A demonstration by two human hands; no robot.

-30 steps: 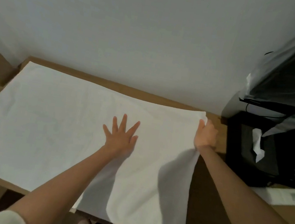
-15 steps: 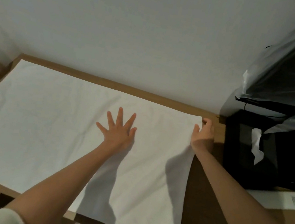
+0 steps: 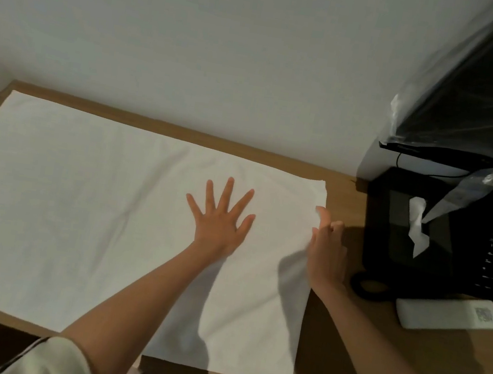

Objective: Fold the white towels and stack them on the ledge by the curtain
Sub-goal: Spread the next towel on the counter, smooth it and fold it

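Against a plain pale wall, a wooden desk (image 3: 323,372) is covered across its left and middle by a white towel (image 3: 77,210) laid flat. The left hand (image 3: 221,218) is pressed open on the towel, fingers spread. The towel's right edge is pinched and lifted by the right hand (image 3: 326,249). A black telephone (image 3: 441,233) and white remote (image 3: 449,313) are seen toward the desk's right edge.
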